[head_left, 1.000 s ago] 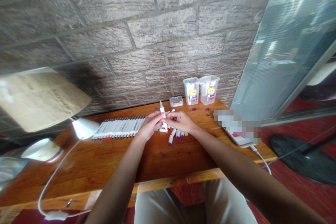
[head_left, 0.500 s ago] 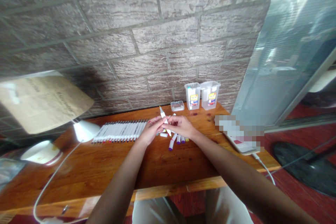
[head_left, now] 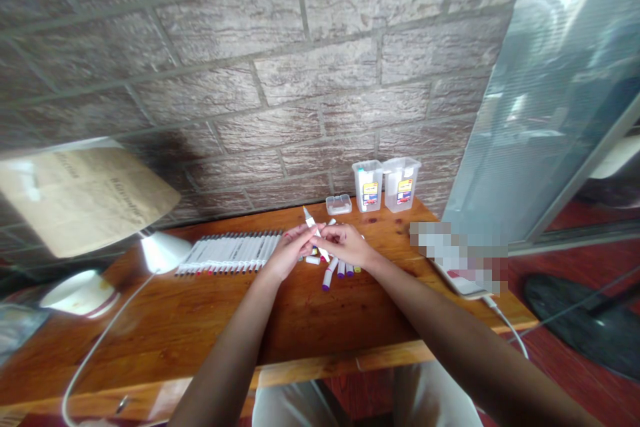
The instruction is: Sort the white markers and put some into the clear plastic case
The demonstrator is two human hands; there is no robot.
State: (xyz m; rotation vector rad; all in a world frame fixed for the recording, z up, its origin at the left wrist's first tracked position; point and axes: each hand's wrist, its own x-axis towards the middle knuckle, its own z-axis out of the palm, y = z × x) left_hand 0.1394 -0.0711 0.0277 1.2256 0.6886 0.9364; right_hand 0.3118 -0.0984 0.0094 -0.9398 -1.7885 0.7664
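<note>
A white marker (head_left: 310, 220) with a yellow-orange tip slants up and to the left between my two hands. My left hand (head_left: 289, 255) is closed on its middle, thumb laid across the barrel. My right hand (head_left: 351, 246) meets it from the other side, fingers pinched at the marker's lower part. A small white piece like a cap (head_left: 313, 260) lies just below the hands. Purple-ended markers (head_left: 330, 274) lie loose under my right hand, partly hidden by it. To the left, a row of white markers (head_left: 230, 250) lies side by side, its right end close to my left hand.
Two clear plastic containers (head_left: 369, 185) with labels stand by the brick wall, beside a small clear lid (head_left: 339, 204). A lamp (head_left: 163, 252) and a white bowl (head_left: 80, 292) are at the left. A phone-like device (head_left: 455, 260), partly blurred, lies at the right with a cable.
Both hands stay together around the marker, which has barely shifted. The whole view has moved slightly.
</note>
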